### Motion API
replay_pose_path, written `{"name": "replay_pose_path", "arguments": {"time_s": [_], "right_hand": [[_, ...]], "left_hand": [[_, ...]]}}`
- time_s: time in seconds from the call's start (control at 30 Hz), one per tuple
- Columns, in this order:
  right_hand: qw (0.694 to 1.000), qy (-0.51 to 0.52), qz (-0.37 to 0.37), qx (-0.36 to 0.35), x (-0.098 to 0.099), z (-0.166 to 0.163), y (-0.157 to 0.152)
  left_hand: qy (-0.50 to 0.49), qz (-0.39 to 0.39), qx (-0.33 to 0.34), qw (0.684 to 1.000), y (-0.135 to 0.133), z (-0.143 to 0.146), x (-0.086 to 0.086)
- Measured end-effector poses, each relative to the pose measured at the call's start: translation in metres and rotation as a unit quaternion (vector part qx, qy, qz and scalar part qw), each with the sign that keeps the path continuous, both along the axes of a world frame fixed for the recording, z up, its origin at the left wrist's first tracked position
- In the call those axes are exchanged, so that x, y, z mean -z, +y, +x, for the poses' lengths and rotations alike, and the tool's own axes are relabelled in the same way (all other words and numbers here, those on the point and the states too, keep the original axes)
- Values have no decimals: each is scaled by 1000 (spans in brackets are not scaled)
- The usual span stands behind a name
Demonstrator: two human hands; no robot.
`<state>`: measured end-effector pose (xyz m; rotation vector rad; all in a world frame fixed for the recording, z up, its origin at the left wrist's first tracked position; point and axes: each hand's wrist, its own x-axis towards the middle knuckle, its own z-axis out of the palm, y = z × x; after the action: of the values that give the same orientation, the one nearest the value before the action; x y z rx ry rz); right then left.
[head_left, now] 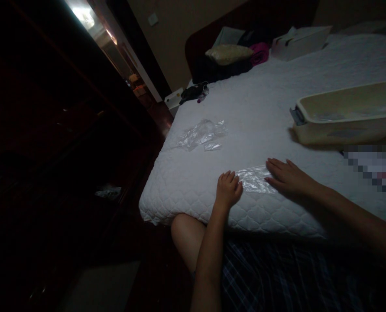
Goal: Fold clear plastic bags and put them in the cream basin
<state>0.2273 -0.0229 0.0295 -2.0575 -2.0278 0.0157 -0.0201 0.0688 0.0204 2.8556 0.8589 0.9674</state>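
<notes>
A clear plastic bag [255, 179] lies stretched flat on the white quilted bed cover [261, 130], near its front edge. At the bag's left end is my left hand [229, 190], its fingers bent and closed on the plastic edge. My right hand [287, 175] rests on the bag's right end, palm down, with the fingers stretched out flat. Farther back on the left, another crumpled clear plastic bag [201, 133] lies on the cover, with a small plastic piece [212, 147] beside it.
A cream plastic bin [342, 132] with a grey latch stands at the right. Toward the headboard are a white box [301, 42], a beige cushion [229, 54] and dark clothing [223, 71]. Clear plastic [108, 193] lies low on the dark left side.
</notes>
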Motion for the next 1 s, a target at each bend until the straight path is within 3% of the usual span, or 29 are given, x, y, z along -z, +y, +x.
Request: {"name": "replay_pose_path", "arguments": {"time_s": [0.17, 0.37, 0.6, 0.8, 1.0], "right_hand": [[995, 15, 41, -91, -12, -43, 23], [988, 19, 13, -152, 0, -72, 36], [990, 14, 18, -142, 13, -47, 27], [995, 21, -19, -93, 10, -13, 11], [997, 18, -7, -77, 10, 12, 0]], "left_hand": [[0, 3, 5, 1000, 0, 0, -1], [7, -7, 13, 1000, 1, -1, 0], [-6, 6, 19, 1000, 0, 0, -1], [-13, 13, 16, 1000, 1, 1, 1], [10, 7, 17, 1000, 0, 1, -2]]}}
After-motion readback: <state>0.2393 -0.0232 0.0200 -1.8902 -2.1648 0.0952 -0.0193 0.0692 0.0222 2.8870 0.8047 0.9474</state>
